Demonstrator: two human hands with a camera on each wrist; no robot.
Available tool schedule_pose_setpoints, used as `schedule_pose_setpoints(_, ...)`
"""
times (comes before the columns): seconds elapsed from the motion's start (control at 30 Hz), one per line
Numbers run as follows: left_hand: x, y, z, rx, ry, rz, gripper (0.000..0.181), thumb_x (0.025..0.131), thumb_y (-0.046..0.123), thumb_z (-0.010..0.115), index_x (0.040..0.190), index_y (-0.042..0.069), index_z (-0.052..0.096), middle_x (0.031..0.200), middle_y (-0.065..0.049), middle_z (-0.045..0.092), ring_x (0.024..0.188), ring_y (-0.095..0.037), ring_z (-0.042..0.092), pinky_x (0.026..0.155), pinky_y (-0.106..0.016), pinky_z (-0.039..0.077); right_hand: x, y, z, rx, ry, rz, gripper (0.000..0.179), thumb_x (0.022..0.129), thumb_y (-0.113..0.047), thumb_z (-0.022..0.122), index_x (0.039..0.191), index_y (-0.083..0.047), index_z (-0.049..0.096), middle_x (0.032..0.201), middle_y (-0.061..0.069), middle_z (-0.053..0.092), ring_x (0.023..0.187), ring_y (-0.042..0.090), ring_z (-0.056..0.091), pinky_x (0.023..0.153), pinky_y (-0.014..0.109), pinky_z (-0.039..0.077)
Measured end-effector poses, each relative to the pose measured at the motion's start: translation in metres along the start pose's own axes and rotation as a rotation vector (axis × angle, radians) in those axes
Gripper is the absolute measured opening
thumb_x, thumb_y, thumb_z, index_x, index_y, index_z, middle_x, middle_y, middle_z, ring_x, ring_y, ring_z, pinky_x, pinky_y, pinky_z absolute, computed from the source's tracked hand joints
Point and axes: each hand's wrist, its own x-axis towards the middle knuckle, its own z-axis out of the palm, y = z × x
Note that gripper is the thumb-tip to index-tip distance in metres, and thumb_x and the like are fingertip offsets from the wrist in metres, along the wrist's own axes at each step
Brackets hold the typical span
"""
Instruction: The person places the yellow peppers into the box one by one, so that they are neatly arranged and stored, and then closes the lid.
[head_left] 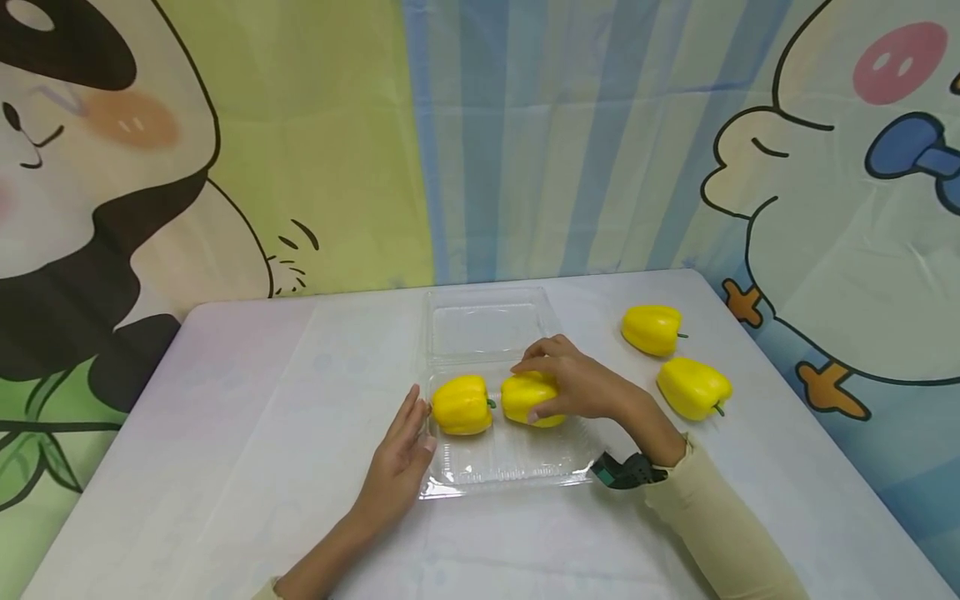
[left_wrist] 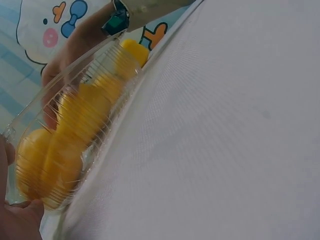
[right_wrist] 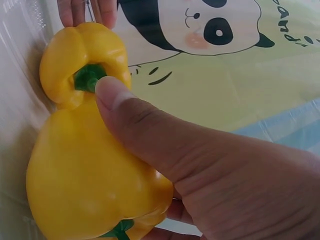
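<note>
A clear plastic clamshell box (head_left: pixel 510 468) lies unfolded on the table, its lid (head_left: pixel 486 332) laid back toward the wall. In its left half sits a yellow bell pepper (head_left: pixel 461 405), green stem pointing right. Beside it my right hand (head_left: pixel 581 382) grips a second yellow bell pepper (right_wrist: pixel 85 175) from above, thumb on the near side and fingers on the far side. My left hand (head_left: pixel 399 457) rests along the box's left side with straight fingers, close against the first pepper. Through the ribbed wall, the left wrist view shows both peppers inside the box.
Two more yellow bell peppers, one farther back (head_left: pixel 651 330) and one nearer (head_left: pixel 693 389), lie on the table right of the box. A white cloth covers the table (head_left: pixel 247 467). Behind it hangs a cartoon-printed curtain (head_left: pixel 330 150). A dark band (head_left: pixel 628 472) circles the right wrist.
</note>
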Motion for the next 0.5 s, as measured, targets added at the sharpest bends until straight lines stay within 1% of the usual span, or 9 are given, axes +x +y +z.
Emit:
schedule_pose_setpoints(0.17, 0.0004, -0.0007, -0.0005, -0.014, -0.005, 0.002, 0.056, 0.098, -0.003, 0.051, 0.148, -0.010, 0.026, 0.162, -0.004, 0.011, 0.143, -0.024, 0.023, 0.109, -0.024, 0.026, 0.0003, -0.0001, 0.0000, 0.019, 0.006, 0.000, 0.055, 0.076, -0.037, 0.084, 0.123, -0.016, 0.067, 0.125, 0.001, 0.052, 0.119, 0.023, 0.037, 0.099, 0.043, 0.046)
schedule_pose_setpoints(0.5, 0.0005, -0.0015, -0.0006, -0.035, -0.011, 0.005, 0.056, 0.098, -0.004, 0.051, 0.148, -0.010, 0.025, 0.162, -0.004, 0.010, 0.143, -0.026, 0.023, 0.109, -0.024, 0.026, -0.0009, -0.0001, -0.0004, 0.024, -0.003, 0.018, 0.052, 0.076, -0.034, 0.084, 0.122, -0.016, 0.068, 0.125, 0.002, 0.052, 0.120, 0.024, 0.037, 0.100, 0.044, 0.044)
